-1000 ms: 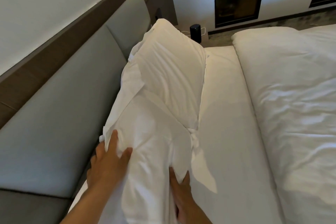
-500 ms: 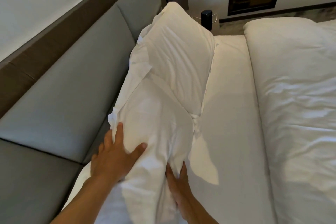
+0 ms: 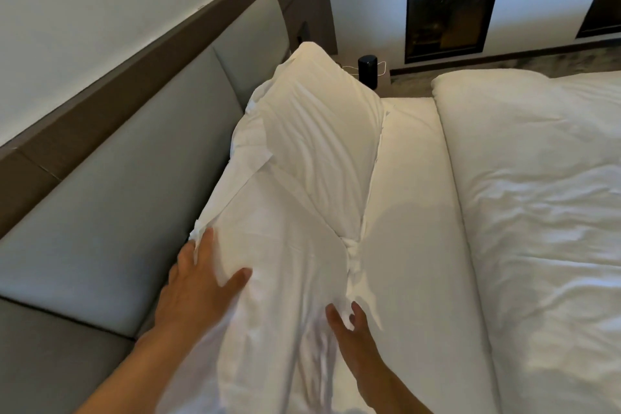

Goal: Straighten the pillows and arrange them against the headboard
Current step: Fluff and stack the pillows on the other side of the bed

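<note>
While the near pillow [image 3: 275,265] leaned on its edge against the grey padded headboard [image 3: 111,212], its long axis ran along the headboard, away from the person and toward the far pillow [image 3: 319,131], which stood propped in the same line with one corner pointing up. The near pillow's far end overlapped the far pillow's lower part, so the two touched.

The left hand [image 3: 201,282] lay flat on the headboard side of the near pillow, fingers spread and pressing the cloth, closed on nothing. The right hand [image 3: 349,329] was on the mattress side, low at the pillow's foot, fingers loosely apart with the tips against bunched pillowcase; whether it pinched a fold I could not tell, since that area was blurred. So the pillow stood between the two hands, its bulk ahead of both grips, and the left hand sat nearer the pillow's upper edge. Any coming push or pat would likely have to act across the short axis, toward the headboard.

Compared with half a second earlier, the right hand's fingers had opened out and drawn slightly off the fabric, where before they were tucked tight into the crease. The left hand sat in much the same place. The duvet [image 3: 537,212] lay rumpled, well apart across the bare sheet [image 3: 413,245].
</note>
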